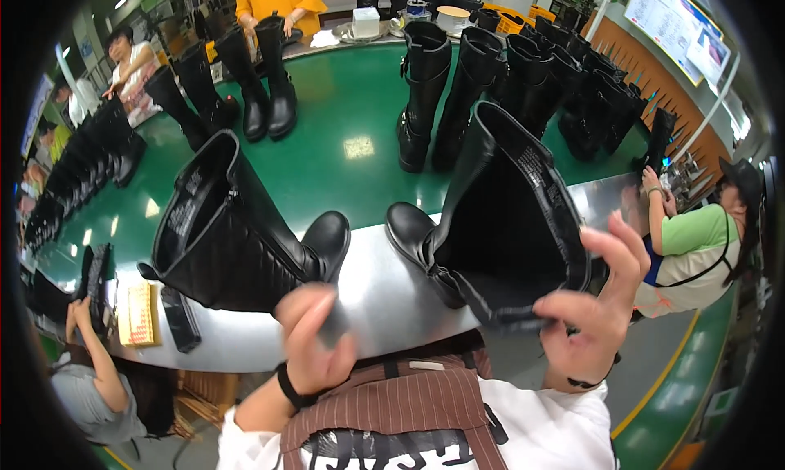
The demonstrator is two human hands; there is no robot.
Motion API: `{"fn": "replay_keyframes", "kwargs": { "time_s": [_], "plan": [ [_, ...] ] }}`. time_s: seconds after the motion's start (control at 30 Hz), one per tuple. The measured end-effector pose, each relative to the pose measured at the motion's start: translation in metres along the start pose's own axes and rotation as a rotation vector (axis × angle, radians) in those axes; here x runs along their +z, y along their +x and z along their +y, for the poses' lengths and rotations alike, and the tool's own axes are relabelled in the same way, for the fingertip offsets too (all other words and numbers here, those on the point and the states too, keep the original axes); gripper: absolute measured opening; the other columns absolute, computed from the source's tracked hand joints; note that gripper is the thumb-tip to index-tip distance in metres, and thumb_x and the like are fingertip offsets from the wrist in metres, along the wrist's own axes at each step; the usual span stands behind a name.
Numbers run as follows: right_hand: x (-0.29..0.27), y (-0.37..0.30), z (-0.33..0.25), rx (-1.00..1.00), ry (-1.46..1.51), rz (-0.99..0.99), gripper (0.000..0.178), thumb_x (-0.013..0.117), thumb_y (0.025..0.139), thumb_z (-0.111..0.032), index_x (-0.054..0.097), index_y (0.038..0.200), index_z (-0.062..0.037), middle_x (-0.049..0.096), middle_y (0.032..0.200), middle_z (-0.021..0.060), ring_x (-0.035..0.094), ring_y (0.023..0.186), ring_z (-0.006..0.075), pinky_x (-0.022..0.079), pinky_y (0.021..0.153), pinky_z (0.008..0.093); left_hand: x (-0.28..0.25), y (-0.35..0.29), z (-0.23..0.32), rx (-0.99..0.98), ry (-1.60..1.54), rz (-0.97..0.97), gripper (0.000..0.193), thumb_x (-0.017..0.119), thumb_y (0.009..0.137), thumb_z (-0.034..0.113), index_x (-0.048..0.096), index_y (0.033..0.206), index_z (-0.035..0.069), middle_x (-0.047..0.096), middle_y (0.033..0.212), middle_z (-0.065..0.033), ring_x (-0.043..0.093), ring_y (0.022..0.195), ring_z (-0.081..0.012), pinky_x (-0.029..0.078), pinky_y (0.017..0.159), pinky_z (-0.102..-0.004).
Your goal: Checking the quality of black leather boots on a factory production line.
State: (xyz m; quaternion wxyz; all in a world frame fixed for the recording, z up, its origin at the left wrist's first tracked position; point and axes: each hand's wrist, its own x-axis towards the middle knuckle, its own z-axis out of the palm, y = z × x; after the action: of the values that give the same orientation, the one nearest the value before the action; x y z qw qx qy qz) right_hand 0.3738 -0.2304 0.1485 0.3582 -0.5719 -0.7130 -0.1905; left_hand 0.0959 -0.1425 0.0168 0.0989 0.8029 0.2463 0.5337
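Two tall black boots stand upright before me on the metal edge of the bench. Close to the lower shaft of the left boot [245, 249] is my left hand [317, 343], smeared by motion; its fingers look apart and I make out nothing in them. The right boot [507, 216] has its wide opening turned toward me, its dark lining and a printed patch showing inside. At that opening's near right rim, my right hand [593, 298] has its thumb and forefinger bent around the edge. Its other fingers curl above the rim.
More black boots [425, 94] crowd the green bench top [352, 94], with a long row of boots [90, 159] at left. A yellow patterned pad [137, 314] and a black flat piece [180, 319] lie left. Co-workers sit on both sides; one in yellow [282, 4] stands opposite.
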Motion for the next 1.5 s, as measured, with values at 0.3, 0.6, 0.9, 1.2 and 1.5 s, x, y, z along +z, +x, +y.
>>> {"fn": "replay_keyframes", "kwargs": {
  "time_s": [0.3, 0.6, 0.9, 1.2, 1.5],
  "plan": [
    [0.017, -0.034, 0.013, 0.017, 0.451, 0.201, 0.011, 0.065, 0.068, -0.018, 0.058, 0.062, -0.0126, 0.043, 0.13, 0.0285, 0.039, 0.127, 0.0495, 0.033, 0.105, 0.0596, 0.126, 0.06, -0.025, -0.383, -0.435, -0.309, 0.081, 0.065, 0.077, 0.007, 0.021, 0.145, 0.004, 0.05, 0.121, -0.0253, 0.051, 0.111, -0.041, 0.04, 0.097, -0.0405],
    [0.075, -0.002, 0.039, 0.339, 0.474, 0.373, 0.091, 0.073, 0.071, 0.005, 0.019, 0.142, -0.0075, 0.043, 0.132, 0.0269, 0.044, 0.125, 0.0321, 0.038, 0.105, 0.0401, 0.111, 0.029, -0.034, -0.465, -0.689, -0.254, 0.081, 0.066, 0.072, 0.004, 0.028, 0.144, 0.01, 0.048, 0.123, -0.013, 0.049, 0.115, -0.026, 0.038, 0.099, -0.0336],
    [0.113, -0.117, 0.064, 0.721, 0.996, 0.056, 0.062, 0.057, 0.084, -0.007, 0.031, 0.139, 0.0028, 0.041, 0.138, 0.0121, 0.039, 0.129, 0.0231, 0.028, 0.109, 0.0347, 0.109, -0.046, -0.032, -0.987, -0.503, -0.603, 0.038, 0.073, 0.083, 0.023, 0.056, 0.107, 0.0, 0.058, 0.077, -0.0035, 0.058, 0.068, -0.01, 0.046, 0.059, -0.0259],
    [0.169, -0.13, 0.042, 0.731, 1.001, -0.384, 0.039, 0.081, 0.067, -0.002, 0.065, 0.102, 0.0039, 0.068, 0.094, 0.0059, 0.064, 0.086, 0.0165, 0.051, 0.078, 0.0296, 0.123, -0.038, -0.05, -1.177, -0.783, -0.776, 0.025, 0.06, 0.094, 0.024, 0.062, 0.089, 0.0, 0.058, 0.065, -0.0001, 0.054, 0.059, -0.0074, 0.043, 0.055, -0.0232],
    [0.177, -0.137, 0.04, 0.665, 0.774, -0.427, 0.027, 0.076, 0.075, -0.009, 0.068, 0.1, -0.0037, 0.068, 0.097, 0.0093, 0.064, 0.091, 0.0207, 0.05, 0.083, 0.0325, -0.002, 0.109, 0.044, -0.788, -1.249, -0.583, 0.022, 0.057, 0.094, 0.01, 0.061, 0.078, -0.004, 0.059, 0.06, -0.0046, 0.056, 0.049, -0.0077, 0.044, 0.051, -0.0207]
  ]
}}
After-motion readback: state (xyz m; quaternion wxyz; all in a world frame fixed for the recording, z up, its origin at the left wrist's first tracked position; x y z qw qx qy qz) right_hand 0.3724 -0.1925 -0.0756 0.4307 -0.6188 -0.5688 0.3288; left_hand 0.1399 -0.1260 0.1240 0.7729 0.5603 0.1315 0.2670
